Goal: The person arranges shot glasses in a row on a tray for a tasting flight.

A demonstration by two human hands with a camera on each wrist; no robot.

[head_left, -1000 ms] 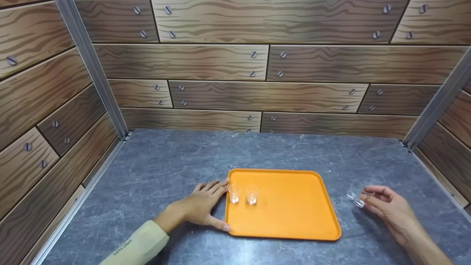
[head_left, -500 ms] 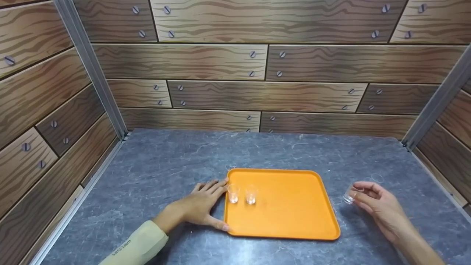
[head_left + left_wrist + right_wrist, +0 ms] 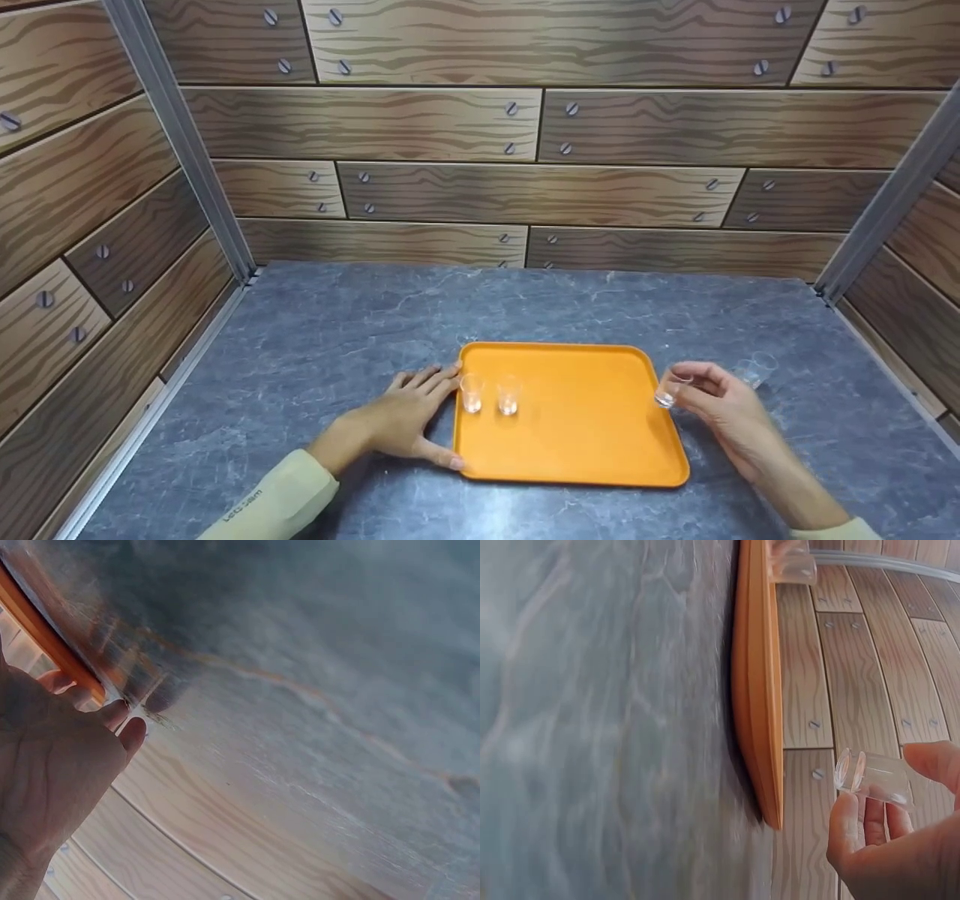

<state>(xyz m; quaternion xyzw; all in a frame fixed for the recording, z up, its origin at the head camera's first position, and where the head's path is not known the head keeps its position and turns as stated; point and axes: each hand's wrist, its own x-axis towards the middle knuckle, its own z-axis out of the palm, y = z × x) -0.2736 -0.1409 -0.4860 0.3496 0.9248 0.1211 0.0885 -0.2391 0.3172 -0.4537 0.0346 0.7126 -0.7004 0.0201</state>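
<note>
Fig. Wood-print walls (image 3: pixel 540 127) with printed screw heads close in the scene on three sides, joined by grey metal corner posts (image 3: pixel 180 142). Below them lies the grey marbled desk (image 3: pixel 337 330), and on it one orange tray (image 3: pixel 585 442), near the front and roughly central. From my remote seat I count four small clear glasses: two upright side by side in the tray's left part, the left tray glass (image 3: pixel 472 393) and the right tray glass (image 3: pixel 508 394); one loose glass (image 3: pixel 754 369) on the desk to the right of the tray; and one held glass (image 3: pixel 669 390), raised at the tray's right rim. My right hand (image 3: pixel 724 412) pinches this held glass between thumb and fingertips. My left hand (image 3: pixel 405 420) lies spread and flat on the desk, thumb and fingers touching the tray's left edge; a pale sleeve (image 3: pixel 277 502) covers that forearm. Only the head view shows all four glasses. The right wrist view shows the held glass (image 3: pixel 874 776) lying tilted beside the tray's edge (image 3: pixel 757 690). The left wrist view shows only fingertips (image 3: pixel 112 716) at the tray's corner (image 3: pixel 45 634), blurred
</note>
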